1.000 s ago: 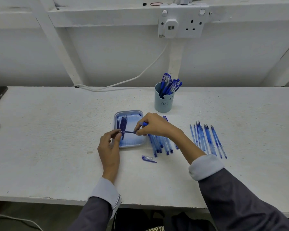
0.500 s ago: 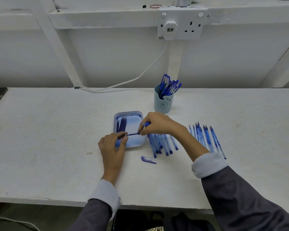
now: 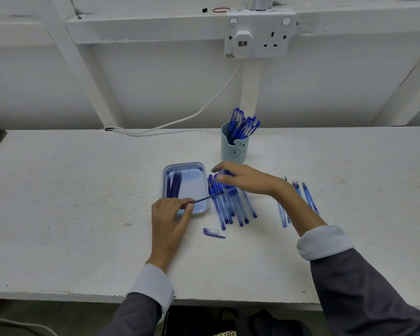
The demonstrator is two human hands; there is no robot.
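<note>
White table [image 3: 83,214] spans the whole view, with a white board wall behind it. A socket plate [image 3: 257,37] sits high on the wall. A white cable [image 3: 204,107] drops from it to the table's back edge.

Both forearms come in from below, in dark sleeves with pale cuffs.

Right grip [image 3: 245,180]: reaches in across the table at centre, above the far end of the heap of barrels [image 3: 230,207]. Fingers are curled round a blue pen barrel [image 3: 225,174]. This spot is blurred, so I cannot tell how the barrel is turned.

Left grip [image 3: 170,219]: at the near end of the tray [image 3: 164,180]. Thumb and forefinger pinch the near end of a thin dark refill [image 3: 201,200]. The refill slants up and to the right, crossing the tray's near right corner. Its far end is over the heap of barrels, apart from the right grip.

The tray is pale blue and shallow, just left of the heap. Several dark spare refills [image 3: 174,185] lie lengthwise in its left half.

A pale blue cup [image 3: 234,151] stands upright behind the right grip, holding capped blue pens.

The heap is clear barrels with blue grips, lying roughly parallel and pointing toward the viewer.

A row of pens [image 3: 308,197] lies right of the right forearm and is partly hidden by it.

One loose cap [image 3: 212,232] lies on the table near the heap's front end, between the two forearms.
</note>
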